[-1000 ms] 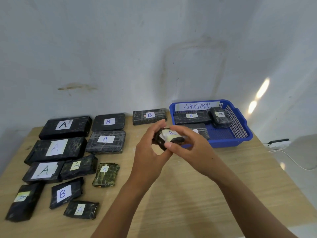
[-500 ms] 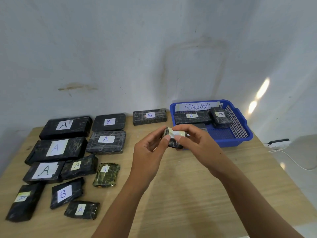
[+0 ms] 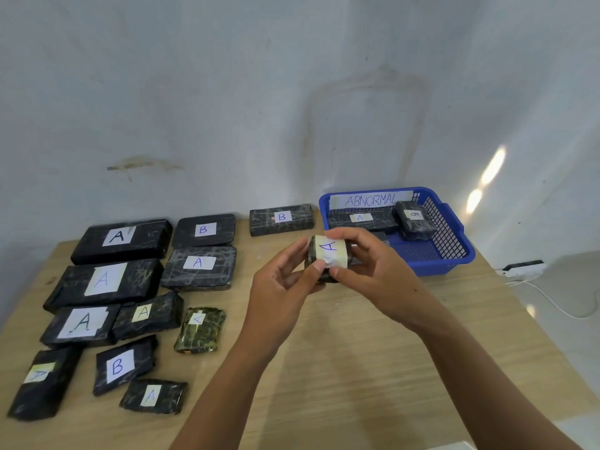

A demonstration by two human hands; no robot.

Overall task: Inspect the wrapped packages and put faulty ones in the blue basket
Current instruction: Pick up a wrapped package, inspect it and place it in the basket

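Lifted clear of the counter and held just in front of the near-left corner of the blue basket — a small dark wrapped package with a pale tape band marked A in blue, the letter turned on its side. Grasped from both ends: left grip curled round its left side, right grip closed over its right side with fingers arched across the top, both thumbs side by side on the tape's lower edge. Inside the basket, below a paper strip reading ABNORMAL, a long package labelled A along the back wall, a stubby package touching its right end with a label too skewed to read, and a third package mostly hidden behind the right fingers. Spread over the left half of the counter, eleven more dark packages with paper labels — a B package nearest the basket, a square B package left of it, large A packages in the far-left rows, a greenish package marked A standing a little apart from the rest, smaller ones along the near edge. Behind everything, a stained pale wall. On the floor to the right, a power strip with a white cable.
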